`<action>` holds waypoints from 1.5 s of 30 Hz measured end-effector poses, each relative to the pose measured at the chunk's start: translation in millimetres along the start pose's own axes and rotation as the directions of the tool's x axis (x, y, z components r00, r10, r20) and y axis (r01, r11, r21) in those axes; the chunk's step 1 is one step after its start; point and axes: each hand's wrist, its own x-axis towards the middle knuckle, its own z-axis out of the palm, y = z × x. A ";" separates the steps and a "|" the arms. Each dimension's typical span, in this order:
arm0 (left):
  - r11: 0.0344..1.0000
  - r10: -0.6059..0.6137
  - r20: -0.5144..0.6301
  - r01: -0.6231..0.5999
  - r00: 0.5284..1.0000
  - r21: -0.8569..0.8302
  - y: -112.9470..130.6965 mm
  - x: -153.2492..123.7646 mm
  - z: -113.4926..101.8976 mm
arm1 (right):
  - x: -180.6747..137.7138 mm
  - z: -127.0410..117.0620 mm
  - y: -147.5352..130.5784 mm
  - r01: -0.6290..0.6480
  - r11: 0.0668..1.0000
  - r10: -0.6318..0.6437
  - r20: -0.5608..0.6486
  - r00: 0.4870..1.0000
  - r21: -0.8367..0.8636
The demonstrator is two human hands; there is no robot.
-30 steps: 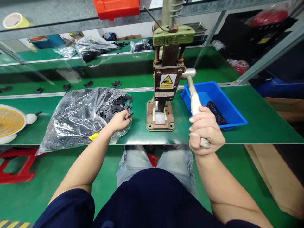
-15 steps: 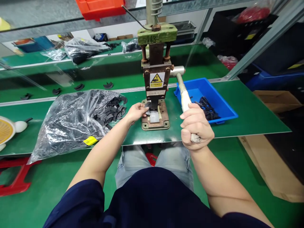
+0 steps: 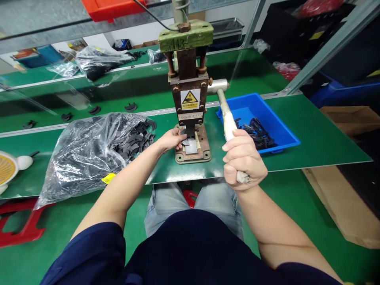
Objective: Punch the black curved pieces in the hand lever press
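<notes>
At the base of a hand press [image 3: 191, 93], my left hand [image 3: 173, 140] pinches a curved black plastic piece [image 3: 184, 141]. The piece lies by the press's lower block, under the ram, partly covered by my fingers. My right hand [image 3: 246, 158] is wrapped round the press lever [image 3: 228, 120], whose grip is bound in whitish tape. Left of the press, a clear plastic bag [image 3: 86, 154] lies on its side, with many similar black pieces [image 3: 135, 143] spilling from its mouth. On the right, a blue tray [image 3: 280, 130] holds black pieces [image 3: 258, 132].
The green bench [image 3: 320, 134] carries all this. Several loose black pieces [image 3: 130, 107] lie behind the bag. A small white and yellow fan [image 3: 7, 168] stands at the far left. An orange bin [image 3: 111, 8] hangs above, and a metal post [image 3: 317, 55] slants at the right.
The view has shifted slightly, so the press appears a little further left. My left hand still holds the black piece at the press base, and my right hand stays on the lever.
</notes>
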 end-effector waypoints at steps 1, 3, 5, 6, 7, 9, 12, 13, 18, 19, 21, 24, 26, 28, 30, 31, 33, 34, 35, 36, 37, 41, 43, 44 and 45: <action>0.999 -0.022 0.009 0.022 1.000 0.025 3.2 0.7 0.0 | 0.2 0.6 0.2 0.007 1.000 -0.007 -0.006 1.000 0.011; 0.995 -0.072 0.030 0.069 0.997 0.072 10.8 2.2 -0.5 | 0.2 1.6 1.6 0.038 0.998 -0.036 -0.024 0.999 0.048; 0.987 -0.115 0.043 0.110 0.992 0.115 17.8 3.5 -0.5 | 0.2 2.2 3.3 0.074 0.993 -0.071 -0.037 0.997 0.097; 0.984 -0.125 0.041 0.119 0.991 0.130 20.2 3.7 0.3 | 0.4 2.4 3.9 0.086 0.990 -0.083 -0.036 0.996 0.112; 0.983 -0.127 0.039 0.120 0.991 0.140 21.3 3.5 1.8 | 0.7 2.5 4.3 0.093 0.988 -0.089 -0.035 0.995 0.121; 0.984 -0.093 0.022 0.089 0.995 0.155 19.0 0.7 7.1 | 1.9 2.8 4.8 0.099 0.987 -0.095 -0.038 0.995 0.126; 0.984 0.081 -0.008 -0.079 0.997 0.159 5.0 -10.7 15.0 | 3.6 3.1 6.3 0.124 0.984 -0.115 -0.073 0.991 0.128; 0.975 0.160 0.001 -0.158 0.987 0.157 -1.3 -16.5 14.7 | 4.1 2.9 7.2 0.134 0.983 -0.125 -0.079 0.989 0.126; 0.781 0.430 0.036 -0.391 0.902 0.487 -27.8 -46.4 -39.8 | 4.6 0.6 9.7 0.123 0.987 -0.120 -0.029 0.992 0.108; 0.705 0.454 -0.042 -0.330 0.890 0.628 -31.0 -48.6 -61.0 | 4.4 0.5 9.5 0.112 0.988 -0.109 -0.030 0.994 0.105; 0.557 0.458 -0.174 -0.128 0.872 0.820 -35.5 -46.6 -105.3 | 3.9 1.4 9.2 0.099 0.990 -0.094 -0.051 0.994 0.102; 0.394 0.365 -0.202 0.046 0.909 0.918 -40.1 -32.4 -155.5 | 3.4 4.1 9.9 0.104 0.989 -0.096 -0.075 0.993 0.106; 0.343 0.272 -0.176 0.076 0.946 0.936 -42.7 -21.4 -170.1 | 3.4 5.7 11.1 0.116 0.987 -0.107 -0.084 0.991 0.114; 0.326 0.222 -0.160 0.082 0.962 0.942 -44.2 -13.2 -173.0 | 3.7 6.6 12.2 0.134 0.984 -0.124 -0.093 0.988 0.114; 0.324 0.235 -0.150 0.068 0.960 0.944 -43.7 -9.3 -171.0 | 4.0 6.9 12.6 0.147 0.983 -0.137 -0.098 0.986 0.108; 0.325 0.258 -0.138 0.049 0.956 0.944 -42.4 -9.2 -169.8 | 4.2 6.9 12.4 0.151 0.983 -0.141 -0.096 0.985 0.105; 0.350 0.298 -0.100 -0.011 0.949 0.937 -37.9 -12.4 -167.5 | 4.7 6.5 11.6 0.152 0.983 -0.143 -0.091 0.986 0.103; 0.386 0.312 -0.088 -0.042 0.946 0.922 -34.9 -15.4 -165.9 | 5.0 6.3 10.9 0.149 0.983 -0.140 -0.088 0.986 0.104; 0.437 0.325 -0.088 -0.067 0.941 0.897 -31.8 -18.9 -163.1 | 5.3 6.1 10.2 0.147 0.984 -0.138 -0.083 0.987 0.104; 0.501 0.337 -0.104 -0.084 0.936 0.861 -28.6 -22.7 -158.8 | 5.6 5.9 9.4 0.146 0.984 -0.138 -0.078 0.987 0.104; 0.573 0.342 -0.135 -0.093 0.930 0.814 -25.7 -26.3 -152.6 | 5.9 5.7 8.7 0.145 0.984 -0.138 -0.076 0.988 0.105; 0.848 0.273 -0.226 -0.123 0.935 0.516 -18.8 -33.5 -106.9 | 6.5 5.0 6.3 0.139 0.985 -0.133 -0.067 0.989 0.097; 0.947 0.200 -0.193 -0.139 0.960 0.289 -17.9 -31.8 -78.0 | 6.4 4.4 5.3 0.128 0.988 -0.124 -0.057 0.991 0.084; 0.974 0.172 -0.160 -0.143 0.972 0.177 -17.7 -30.2 -64.6 | 6.4 4.1 4.7 0.123 0.990 -0.119 -0.052 0.992 0.076; 0.986 0.156 -0.124 -0.146 0.980 0.081 -17.5 -28.3 -52.8 | 6.4 3.9 4.1 0.117 0.991 -0.114 -0.049 0.992 0.070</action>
